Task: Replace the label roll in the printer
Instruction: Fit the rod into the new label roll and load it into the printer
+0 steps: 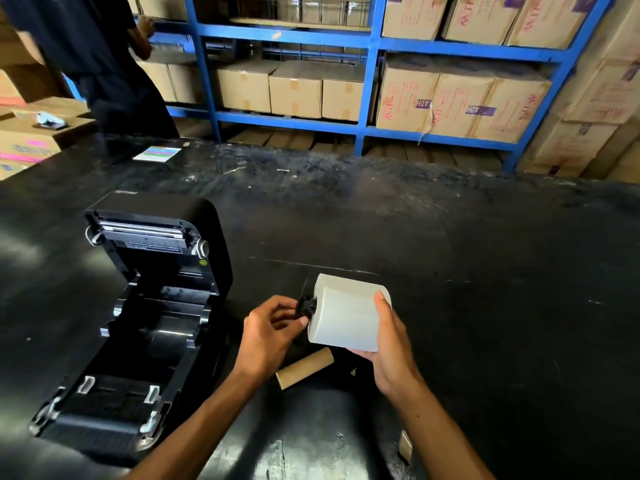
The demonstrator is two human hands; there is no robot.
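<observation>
Just right of the frame's centre, low down, the right hand cups a white label roll from beneath, thumb laid over its top face; the other fingers are hidden behind and under the roll. At the roll's left end the left hand pinches a black spindle piece between thumb and fingertips. Only a knob and a thin flange of it show, and whether any of it sits inside the core cannot be told. Below the hands a bare cardboard core lies on the black table, its middle part covered by the left hand. In the lower left the printer stands with its lid swung up and its roll bay open; the bay is dark and its details are hard to read. At the upper left a second person is cut off by the frame's edge. Blue shelving with cartons fills the top.
</observation>
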